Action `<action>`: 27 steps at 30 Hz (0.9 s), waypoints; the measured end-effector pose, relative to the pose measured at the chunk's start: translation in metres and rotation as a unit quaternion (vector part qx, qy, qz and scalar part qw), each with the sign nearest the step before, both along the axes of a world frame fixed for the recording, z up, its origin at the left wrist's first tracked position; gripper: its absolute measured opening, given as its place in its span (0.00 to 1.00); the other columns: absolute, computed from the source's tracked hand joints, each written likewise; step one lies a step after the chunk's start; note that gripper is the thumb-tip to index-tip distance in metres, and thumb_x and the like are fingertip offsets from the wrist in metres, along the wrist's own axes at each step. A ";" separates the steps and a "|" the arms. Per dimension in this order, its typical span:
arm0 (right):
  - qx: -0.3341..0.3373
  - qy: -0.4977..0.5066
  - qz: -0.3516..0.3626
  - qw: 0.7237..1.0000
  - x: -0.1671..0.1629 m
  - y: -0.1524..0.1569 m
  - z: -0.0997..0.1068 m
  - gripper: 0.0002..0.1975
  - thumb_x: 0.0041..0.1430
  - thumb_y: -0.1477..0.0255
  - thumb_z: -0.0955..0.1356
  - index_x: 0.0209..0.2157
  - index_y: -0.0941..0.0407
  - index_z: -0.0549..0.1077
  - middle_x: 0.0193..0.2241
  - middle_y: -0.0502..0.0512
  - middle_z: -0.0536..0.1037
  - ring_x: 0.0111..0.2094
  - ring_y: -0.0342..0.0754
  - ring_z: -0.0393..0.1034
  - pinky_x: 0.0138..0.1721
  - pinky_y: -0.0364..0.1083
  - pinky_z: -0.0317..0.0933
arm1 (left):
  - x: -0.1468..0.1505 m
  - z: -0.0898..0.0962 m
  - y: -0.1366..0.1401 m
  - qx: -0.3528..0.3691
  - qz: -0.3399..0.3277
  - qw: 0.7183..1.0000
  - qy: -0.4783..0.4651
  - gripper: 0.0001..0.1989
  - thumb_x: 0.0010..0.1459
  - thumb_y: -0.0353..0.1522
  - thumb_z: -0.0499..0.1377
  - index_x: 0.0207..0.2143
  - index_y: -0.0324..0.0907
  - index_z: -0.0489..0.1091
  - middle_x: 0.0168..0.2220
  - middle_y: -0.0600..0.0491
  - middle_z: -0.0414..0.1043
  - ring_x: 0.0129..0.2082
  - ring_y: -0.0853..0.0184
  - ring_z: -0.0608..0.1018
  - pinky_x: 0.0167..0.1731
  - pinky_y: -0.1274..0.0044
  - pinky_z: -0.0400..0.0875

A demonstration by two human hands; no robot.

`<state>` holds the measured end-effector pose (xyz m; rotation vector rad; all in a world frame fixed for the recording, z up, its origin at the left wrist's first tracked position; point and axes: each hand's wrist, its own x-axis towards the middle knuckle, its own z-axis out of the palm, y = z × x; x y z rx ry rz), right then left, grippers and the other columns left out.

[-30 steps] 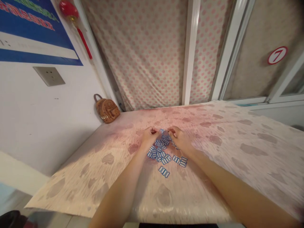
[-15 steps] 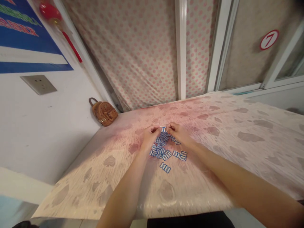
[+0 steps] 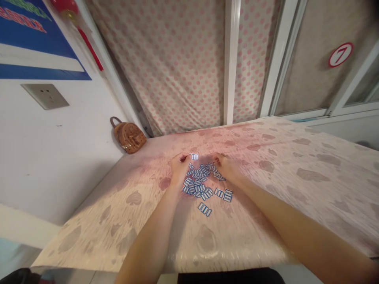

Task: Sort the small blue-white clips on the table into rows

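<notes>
My left hand point(image 3: 179, 165) pinches a small flat blue-and-white striped piece point(image 3: 194, 157) between thumb and fingers, held just above the far side of the pile. A short gap to the right, my right hand point(image 3: 222, 162) has its fingers drawn together; whether anything sits between them is too small to make out. Below and between both hands lies a loose pile of similar striped pieces point(image 3: 197, 186), many overlapping. A few pieces point(image 3: 227, 195) rest at the pile's right, and a separate group point(image 3: 205, 209) lies nearer to me.
A patterned cloth point(image 3: 207, 240) covers the table. At its far left corner, a small brown backpack-shaped bag point(image 3: 130, 137) leans by the wall. Behind the table hangs a dotted curtain point(image 3: 171, 67). A wall socket point(image 3: 45, 96) is at left.
My hands, together over the pile before, have moved apart. The left went leftward with the striped piece; the right shifted slightly. The view has tilted a little.
</notes>
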<state>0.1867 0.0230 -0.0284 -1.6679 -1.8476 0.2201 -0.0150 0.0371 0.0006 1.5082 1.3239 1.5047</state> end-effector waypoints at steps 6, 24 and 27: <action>-0.043 -0.069 -0.039 0.996 0.009 0.000 0.003 0.11 0.61 0.80 0.63 0.41 0.61 0.76 0.39 0.65 0.79 0.43 0.54 0.73 0.44 0.47 0.61 | -0.003 -0.003 0.003 0.009 0.003 1.000 0.007 0.05 0.52 0.28 0.61 0.28 0.39 0.77 0.28 0.53 0.78 0.30 0.66 0.78 0.31 0.79 0.68; -0.127 -0.137 0.042 0.982 0.012 -0.010 0.018 0.13 0.53 0.71 0.73 0.41 0.59 0.73 0.40 0.63 0.79 0.40 0.54 0.74 0.35 0.45 0.57 | -0.002 0.000 0.002 0.005 -0.021 1.000 0.022 0.05 0.53 0.26 0.61 0.29 0.37 0.78 0.27 0.53 0.78 0.28 0.68 0.77 0.30 0.79 0.67; -0.139 -0.131 0.059 0.980 0.005 -0.011 0.018 0.13 0.54 0.73 0.73 0.42 0.59 0.73 0.40 0.62 0.79 0.40 0.53 0.74 0.35 0.44 0.57 | -0.001 -0.004 0.003 0.015 -0.030 0.999 0.020 0.05 0.53 0.26 0.61 0.29 0.37 0.78 0.27 0.53 0.78 0.28 0.68 0.77 0.30 0.79 0.66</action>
